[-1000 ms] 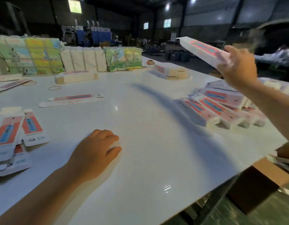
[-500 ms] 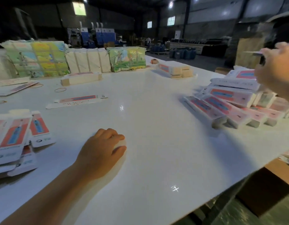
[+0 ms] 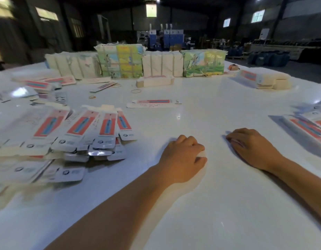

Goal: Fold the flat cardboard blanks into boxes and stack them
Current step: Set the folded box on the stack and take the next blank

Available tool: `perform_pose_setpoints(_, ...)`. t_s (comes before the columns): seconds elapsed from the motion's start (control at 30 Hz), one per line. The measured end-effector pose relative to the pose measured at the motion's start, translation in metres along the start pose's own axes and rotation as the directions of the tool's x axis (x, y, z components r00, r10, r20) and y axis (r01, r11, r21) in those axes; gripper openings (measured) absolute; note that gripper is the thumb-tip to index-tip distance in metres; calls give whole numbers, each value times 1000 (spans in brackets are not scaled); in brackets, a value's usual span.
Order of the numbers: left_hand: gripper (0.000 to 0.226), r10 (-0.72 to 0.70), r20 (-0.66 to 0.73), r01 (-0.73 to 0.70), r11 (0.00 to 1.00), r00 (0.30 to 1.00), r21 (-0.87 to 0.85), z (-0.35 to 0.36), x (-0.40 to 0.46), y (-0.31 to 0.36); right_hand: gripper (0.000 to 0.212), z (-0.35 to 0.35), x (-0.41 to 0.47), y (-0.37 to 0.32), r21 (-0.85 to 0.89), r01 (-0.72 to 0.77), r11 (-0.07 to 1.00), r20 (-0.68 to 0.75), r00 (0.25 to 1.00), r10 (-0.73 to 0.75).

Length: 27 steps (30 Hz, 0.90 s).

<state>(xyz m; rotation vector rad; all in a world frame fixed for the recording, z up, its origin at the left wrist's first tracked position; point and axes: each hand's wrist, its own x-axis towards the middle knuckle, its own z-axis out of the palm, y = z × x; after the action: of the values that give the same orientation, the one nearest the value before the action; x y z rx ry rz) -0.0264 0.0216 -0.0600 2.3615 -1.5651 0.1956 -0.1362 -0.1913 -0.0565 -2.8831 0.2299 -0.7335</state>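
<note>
Both hands lie on the desk (image 3: 219, 204) holding nothing: the left hand (image 3: 183, 157) loosely curled at the middle, the right hand (image 3: 253, 148) just beside it with fingers bent down onto the top. The blanks (image 3: 80, 134) sit in a fanned, overlapping heap to the left of the left hand, which is the nearer one; their long axes run away from the person, and each is a flat white card with a red-and-blue panel. The folded boxes (image 3: 307, 130) lie at the right edge, nearer the right hand.
</note>
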Motion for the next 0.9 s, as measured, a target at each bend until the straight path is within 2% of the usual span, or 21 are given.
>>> perform_pose_setpoints(0.1,30,-90,-49,81,983,995,-166,-6,0,-1,32,-1,1,-3,13,20,1000,-34,999,-19)
perform_pose_setpoints(0.17,28,-259,-151,204,930,954,-306,-22,3,-13,34,-1,2,-4,27,20,999,-34,999,-19)
perform_pose_setpoints(0.2,28,-343,-208,269,910,916,-317,-34,6,-24,39,-3,2,-5,32,24,999,-28,999,-23)
perform_pose_setpoints(0.23,29,-413,-244,341,895,878,-288,-47,9,-40,42,-4,2,-5,36,24,999,-20,1000,-24)
perform_pose_setpoints(0.3,34,-527,-259,517,849,809,-110,-76,12,-80,39,-4,4,-4,29,12,1000,-3,1000,-12)
perform_pose_setpoints(0.4,42,-684,-211,716,668,698,202,-103,0,-137,19,0,6,1,-7,-15,1000,20,1000,15)
perform_pose_setpoints(0.5,60,-784,-35,726,556,620,405,-100,-17,-166,15,4,5,6,-21,-49,999,15,999,50)
perform_pose_setpoints(0.53,62,-796,12,712,548,605,439,-96,-19,-169,16,5,5,7,-19,-60,998,11,998,61)
perform_pose_setpoints(0.6,53,-782,67,673,574,620,467,-93,-16,-171,16,6,6,8,-18,-73,997,24,997,73)
perform_pose_setpoints(0.7,33,-768,87,664,599,634,449,-100,-7,-167,16,4,7,7,-16,-70,997,41,997,70)
perform_pose_setpoints(0.8,30,-767,136,632,603,627,486,-103,-2,-163,16,2,7,3,-6,-63,998,27,998,63)
perform_pose_setpoints(0.9,21,-766,89,621,578,637,529,-100,-5,-163,14,2,7,-2,-3,-59,998,2,998,59)
